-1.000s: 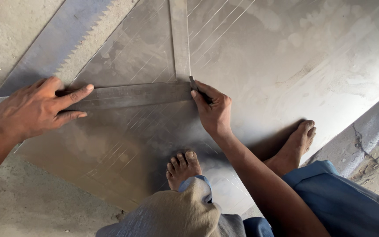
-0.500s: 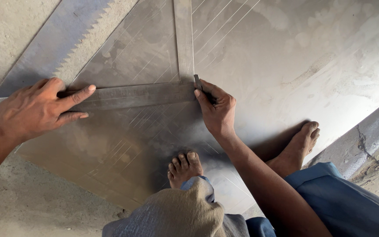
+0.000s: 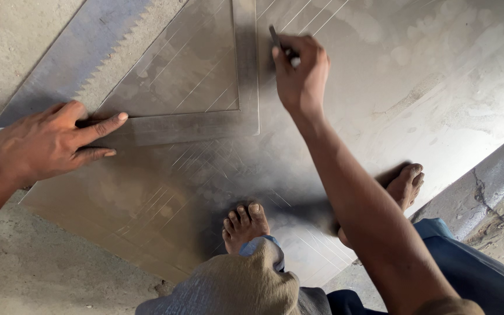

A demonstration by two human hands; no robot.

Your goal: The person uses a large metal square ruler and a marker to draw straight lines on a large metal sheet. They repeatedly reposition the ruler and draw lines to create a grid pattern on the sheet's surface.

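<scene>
Pressing the steel square (image 3: 205, 119) flat on the metal sheet (image 3: 415, 76) with a spread left hand (image 3: 48, 143), the person's right hand (image 3: 300, 73) pinches a scriber (image 3: 276, 38) partway up its upright blade, line seemingly unfinished among many scratches.

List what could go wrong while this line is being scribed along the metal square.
1. Only the left hand pins the metal square; if it slips, the line may drift.
2. The right hand runs its scribing tool beside the square's edge; it could skid across the metal sheet.
3. Bare feet stand on the sheet, near its edges.
</scene>
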